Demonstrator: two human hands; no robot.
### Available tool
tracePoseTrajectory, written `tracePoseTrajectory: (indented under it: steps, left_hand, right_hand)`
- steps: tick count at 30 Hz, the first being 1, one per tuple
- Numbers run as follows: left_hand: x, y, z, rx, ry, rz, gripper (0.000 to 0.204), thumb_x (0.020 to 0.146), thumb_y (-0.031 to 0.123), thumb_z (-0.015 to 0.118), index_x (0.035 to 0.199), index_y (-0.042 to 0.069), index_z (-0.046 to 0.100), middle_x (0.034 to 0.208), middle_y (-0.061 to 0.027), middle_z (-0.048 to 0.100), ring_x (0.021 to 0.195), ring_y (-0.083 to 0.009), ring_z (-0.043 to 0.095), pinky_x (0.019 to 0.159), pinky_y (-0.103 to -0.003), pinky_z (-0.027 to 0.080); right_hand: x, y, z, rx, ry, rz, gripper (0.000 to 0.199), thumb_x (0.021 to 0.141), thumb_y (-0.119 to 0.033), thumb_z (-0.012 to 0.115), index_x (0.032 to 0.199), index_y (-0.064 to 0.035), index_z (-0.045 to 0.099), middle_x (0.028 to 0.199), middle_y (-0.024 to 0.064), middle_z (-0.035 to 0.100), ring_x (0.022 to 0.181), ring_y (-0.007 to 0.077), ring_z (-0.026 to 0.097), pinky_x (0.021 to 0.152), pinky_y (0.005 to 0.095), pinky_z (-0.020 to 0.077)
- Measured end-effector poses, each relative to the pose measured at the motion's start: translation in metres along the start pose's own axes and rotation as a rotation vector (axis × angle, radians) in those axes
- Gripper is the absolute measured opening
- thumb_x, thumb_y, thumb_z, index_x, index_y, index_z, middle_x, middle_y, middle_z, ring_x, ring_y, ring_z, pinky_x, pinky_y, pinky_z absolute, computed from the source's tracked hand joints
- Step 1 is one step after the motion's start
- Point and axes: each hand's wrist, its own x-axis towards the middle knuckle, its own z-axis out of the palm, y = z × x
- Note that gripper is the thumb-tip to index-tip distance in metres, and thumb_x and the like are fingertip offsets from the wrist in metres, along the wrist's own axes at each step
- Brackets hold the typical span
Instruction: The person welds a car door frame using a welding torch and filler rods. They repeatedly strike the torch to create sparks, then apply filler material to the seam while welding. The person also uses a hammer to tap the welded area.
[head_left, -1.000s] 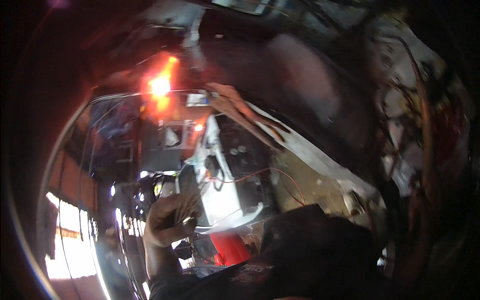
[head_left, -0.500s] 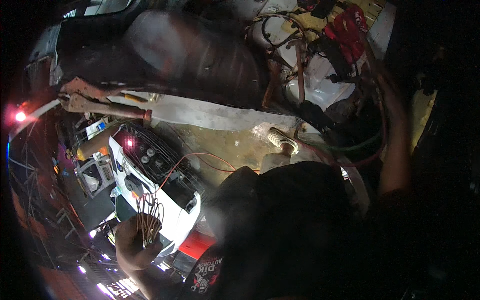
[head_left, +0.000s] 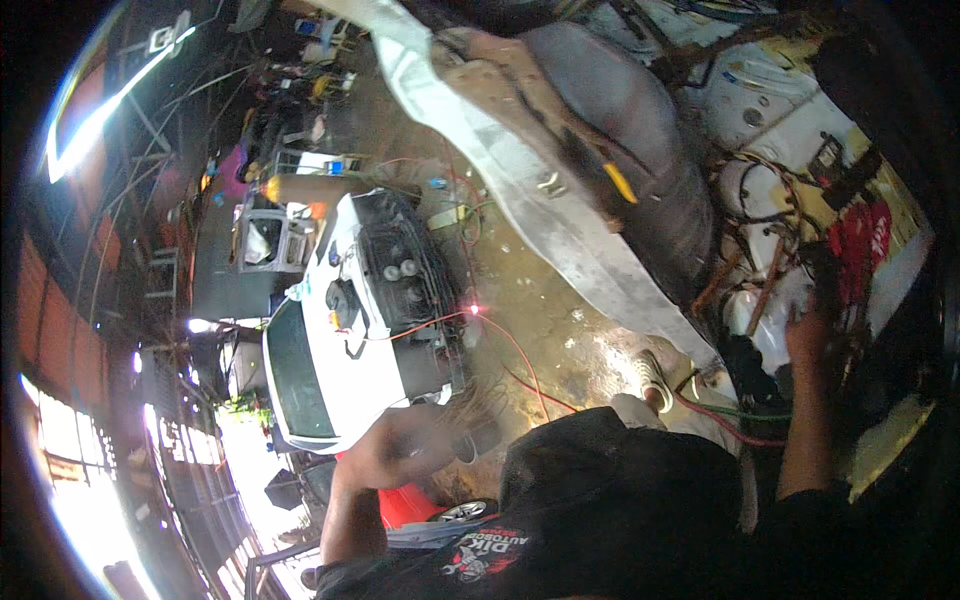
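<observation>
red pack (head_left: 862,240) beside right hand (head_left: 812,335), grip unclear; left hand (head_left: 405,448) pinching thin wires (head_left: 478,403).

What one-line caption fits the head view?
Left hand grips a bundle of thin wires while the right hand reaches into tangled wiring of an engine bay; white car behind.
</observation>
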Motion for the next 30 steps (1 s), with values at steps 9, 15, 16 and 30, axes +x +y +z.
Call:
tracePoseTrajectory:
  steps: [9,15,16,30]
  left_hand:
    - [-0.016,-0.06,0.002,-0.118,0.179,-0.083,0.05,0.086,0.008,0.078,0.132,-0.003,0.062,0.111,-0.0099,0.071,0.099,-0.0164,0.063,0.091,-0.034,0.052]
    - [-0.013,-0.136,-0.01,-0.222,0.303,-0.137,0.048,0.091,0.005,0.074,0.137,-0.002,0.06,0.123,-0.0063,0.069,0.106,-0.0145,0.063,0.091,-0.03,0.051]
    - [-0.009,-0.164,-0.01,-0.256,0.318,-0.091,0.047,0.092,0.005,0.074,0.136,-0.002,0.06,0.122,-0.0057,0.069,0.105,-0.0141,0.063,0.09,-0.03,0.05]
    - [0.018,-0.25,0.016,-0.309,0.346,-0.208,0.049,0.089,0.001,0.069,0.137,-0.003,0.06,0.12,-0.0109,0.07,0.103,-0.0198,0.064,0.093,-0.035,0.052]
  right_hand:
    - [0.022,-0.062,0.083,0.866,-0.341,0.542,0.053,0.101,-0.018,0.062,0.151,-0.0115,0.045,0.089,0.0062,0.05,0.063,0.0198,0.045,0.053,0.0357,0.0335]
    - [0.011,-0.127,-0.095,1.36,-0.251,0.368,0.052,0.103,-0.029,0.065,0.151,-0.015,0.05,0.074,-0.002,0.052,0.049,0.0075,0.041,0.043,0.0252,0.0326]
    - [0.008,-0.158,-0.137,1.441,-0.224,0.299,0.055,0.105,-0.028,0.061,0.157,-0.0176,0.046,0.076,-0.0011,0.053,0.049,0.0069,0.039,0.044,0.0243,0.0328]
    - [0.007,-0.37,-0.34,1.786,-0.451,-0.519,0.063,0.1,-0.019,0.062,0.159,-0.0105,0.043,0.071,-0.0013,0.052,0.053,0.0074,0.044,0.046,0.0227,0.0376]
